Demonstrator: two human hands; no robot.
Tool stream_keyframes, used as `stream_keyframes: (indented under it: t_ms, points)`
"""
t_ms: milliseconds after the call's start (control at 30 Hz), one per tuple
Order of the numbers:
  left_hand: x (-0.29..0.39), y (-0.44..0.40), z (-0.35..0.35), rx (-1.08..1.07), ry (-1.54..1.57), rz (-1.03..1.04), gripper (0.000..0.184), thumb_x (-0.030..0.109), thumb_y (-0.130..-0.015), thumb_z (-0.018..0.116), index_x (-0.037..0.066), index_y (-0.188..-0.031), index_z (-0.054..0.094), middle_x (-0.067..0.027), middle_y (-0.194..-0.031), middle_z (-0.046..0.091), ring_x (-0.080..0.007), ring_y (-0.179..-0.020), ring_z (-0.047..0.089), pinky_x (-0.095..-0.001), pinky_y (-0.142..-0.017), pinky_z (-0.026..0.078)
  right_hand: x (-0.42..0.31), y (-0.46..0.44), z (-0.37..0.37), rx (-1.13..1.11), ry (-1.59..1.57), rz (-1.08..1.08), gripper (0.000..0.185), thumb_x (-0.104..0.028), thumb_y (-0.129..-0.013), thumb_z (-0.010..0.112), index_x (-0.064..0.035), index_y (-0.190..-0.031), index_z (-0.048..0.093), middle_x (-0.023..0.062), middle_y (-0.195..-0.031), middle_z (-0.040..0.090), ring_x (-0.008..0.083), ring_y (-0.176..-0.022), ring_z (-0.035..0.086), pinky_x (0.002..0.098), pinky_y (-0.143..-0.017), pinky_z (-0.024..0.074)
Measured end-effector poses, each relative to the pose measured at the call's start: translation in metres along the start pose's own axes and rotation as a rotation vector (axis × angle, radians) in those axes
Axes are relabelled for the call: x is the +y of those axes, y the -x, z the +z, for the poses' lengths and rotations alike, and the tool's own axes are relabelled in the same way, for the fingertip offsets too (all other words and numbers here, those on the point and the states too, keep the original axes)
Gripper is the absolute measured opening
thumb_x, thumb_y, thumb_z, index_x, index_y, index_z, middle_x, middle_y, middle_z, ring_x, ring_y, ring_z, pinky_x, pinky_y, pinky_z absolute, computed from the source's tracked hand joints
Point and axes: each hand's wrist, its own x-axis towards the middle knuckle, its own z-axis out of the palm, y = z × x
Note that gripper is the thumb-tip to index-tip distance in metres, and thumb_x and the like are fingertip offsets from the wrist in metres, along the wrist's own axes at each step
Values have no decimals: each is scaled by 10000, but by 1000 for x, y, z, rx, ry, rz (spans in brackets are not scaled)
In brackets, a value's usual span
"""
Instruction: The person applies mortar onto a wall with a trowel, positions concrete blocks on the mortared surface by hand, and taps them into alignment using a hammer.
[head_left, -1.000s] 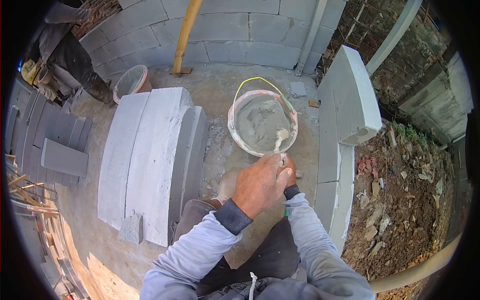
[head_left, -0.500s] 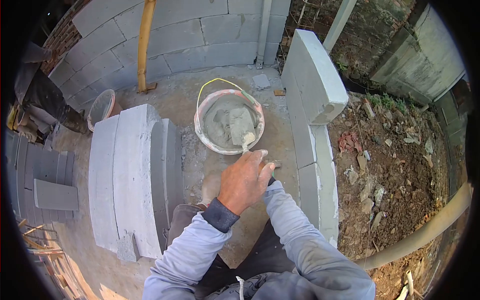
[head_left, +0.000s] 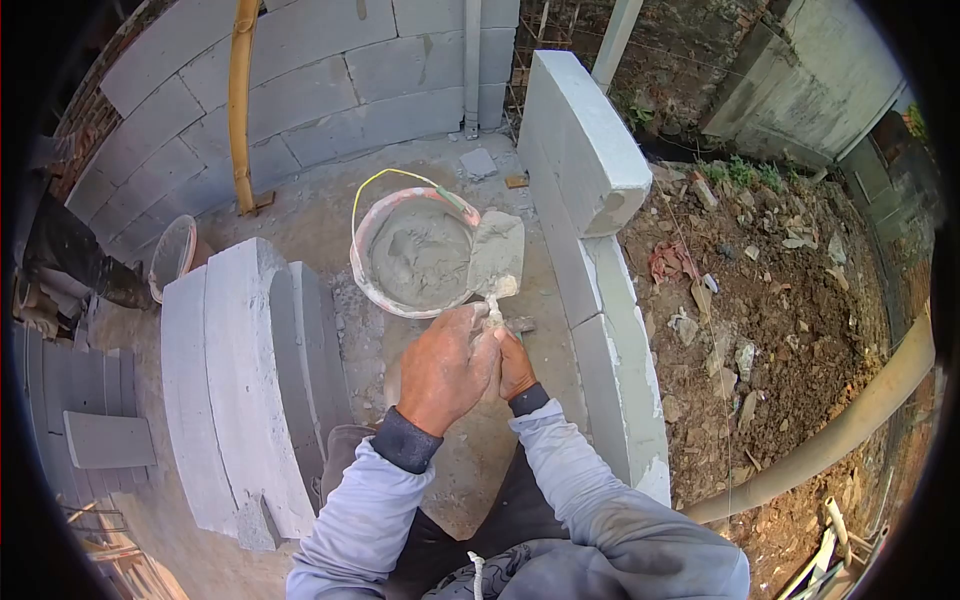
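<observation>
A trowel with grey mortar on its flat blade is held just beyond the right rim of a bucket. Wet mortar fills much of the bucket, whose yellow handle stands up at the back. My right hand is closed on the trowel's handle, partly hidden behind the left. Fingers bent, my left hand closes at the trowel's neck, just above the right hand.
On the right runs a low block wall with mortar along its top and one block standing higher. Stacked blocks are at left, beside another bucket. A person's leg shows far left. Rubble soil lies beyond the wall.
The trowel has come from over the mortar to outside the bucket's right rim. My right hand shows more from behind the left. The whole view has shifted to the right.
</observation>
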Motion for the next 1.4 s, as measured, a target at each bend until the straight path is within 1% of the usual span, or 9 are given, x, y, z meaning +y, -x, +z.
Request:
stream_keyframes:
  t_ms: [300, 500, 633, 700, 967, 1200, 1233, 1300, 1400]
  points:
    - [-3, 2, 5, -105, -46, 87, 339, 225, -854, 659, -11, -1095, 626, -172, -984, 662, -271, -734, 652, -325, -603, 502, -37, -48, -23, 525, -313, -303, 254, -134, -824, 638, -79, -1008, 471, 83, -822, 543, 219, -657, 577, 410, -617, 532]
    - [-3, 6, -2, -171, -40, 74, 352, 237, -854, 661, -15, -1098, 625, -188, -991, 659, -285, -728, 652, -335, -619, 508, -48, -144, -13, 754, -173, -356, 380, -124, -809, 690, -30, -1088, 452, 143, -920, 569, 253, -716, 611, 406, -583, 547]
    - [-4, 7, -10, -181, -49, 56, 358, 242, -853, 659, -17, -1098, 624, -198, -1004, 656, -301, -730, 652, -343, -632, 510, -33, -221, -20, 1052, 306, -576, 525, -196, -801, 713, 62, -1128, 393, 254, -1034, 570, 371, -872, 618, 428, -741, 522]
    - [-7, 6, -12, -174, -41, 43, 358, 243, -855, 657, -18, -1098, 623, -201, -1004, 655, -304, -725, 649, -347, -632, 508, -83, -185, 41, 1087, 478, -519, 593, -209, -788, 731, 111, -1104, 345, 322, -1084, 551, 442, -999, 587, 428, -870, 477]
    - [8, 1, -20, -270, -24, -67, 347, 287, -862, 642, 23, -1086, 620, -171, -999, 653, -337, -839, 644, -403, -705, 503, -114, -187, 87, 1064, 526, -512, 616, -283, -805, 721, 89, -1094, 324, 359, -1004, 556, 489, -951, 585, 484, -842, 463]
    - [7, -5, -8, -232, -20, 16, 343, 284, -860, 641, 13, -1069, 619, -167, -961, 649, -340, -804, 638, -406, -688, 494, -18, -97, 46, 861, 609, -547, 633, -252, -792, 703, 71, -1222, 371, 312, -1061, 570, 464, -1030, 552, 451, -893, 432]
    - [7, -4, -7, -240, -23, 24, 346, 283, -859, 641, 10, -1070, 618, -168, -958, 648, -341, -805, 638, -407, -689, 494, -15, -84, 41, 899, 608, -621, 549, -201, -795, 700, 50, -1172, 388, 257, -994, 582, 386, -843, 618, 433, -766, 503]
    - [7, -1, -5, -263, -22, 5, 347, 280, -859, 641, 5, -1070, 619, -173, -958, 648, -344, -816, 639, -408, -694, 495, -29, -60, 36, 797, 141, -312, 453, -152, -798, 689, 28, -1096, 400, 175, -871, 574, 273, -613, 606, 388, -555, 523]
    - [11, -3, -7, -269, -22, -25, 345, 275, -860, 639, 1, -1068, 622, -182, -967, 650, -347, -841, 640, -407, -707, 499, -46, -78, 7, 835, 46, -301, 405, -106, -798, 675, 5, -1065, 391, 117, -768, 549, 195, -492, 557, 329, -424, 483]
